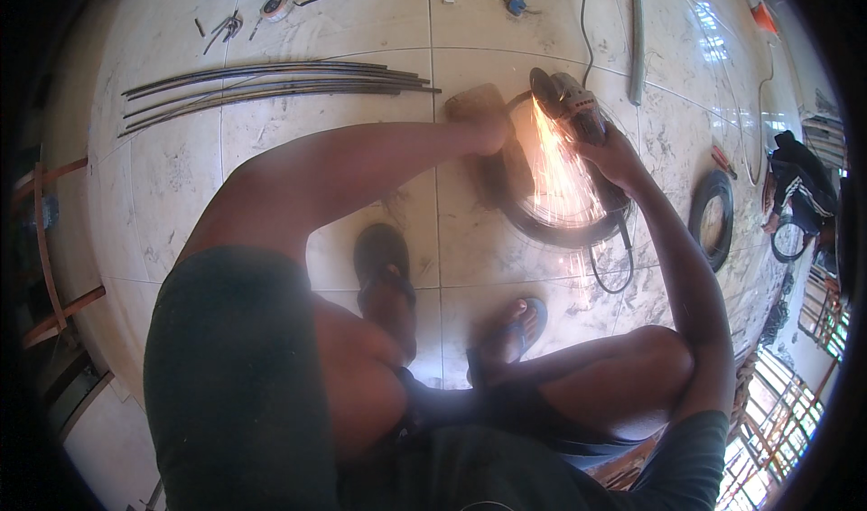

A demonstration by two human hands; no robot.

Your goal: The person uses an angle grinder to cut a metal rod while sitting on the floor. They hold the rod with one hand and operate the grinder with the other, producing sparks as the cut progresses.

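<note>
Sparks (558, 172) are pouring off the angle grinder (571, 105) right of centre, so I judge the cut on the dark metal ring (542, 227) unfinished. My right hand (614, 154) has a closed grip on the grinder body; my left hand (492, 132) presses the ring to the floor (316, 23). Bent rods (271, 82) wait upper left.

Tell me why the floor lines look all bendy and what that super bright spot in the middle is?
In the head view, the fisheye lens bows the tile floor lines toward the dark round rim. The bright streak is sparks from the angle grinder in the right hand, washed out white. Window glare shines on tiles top right.
</note>
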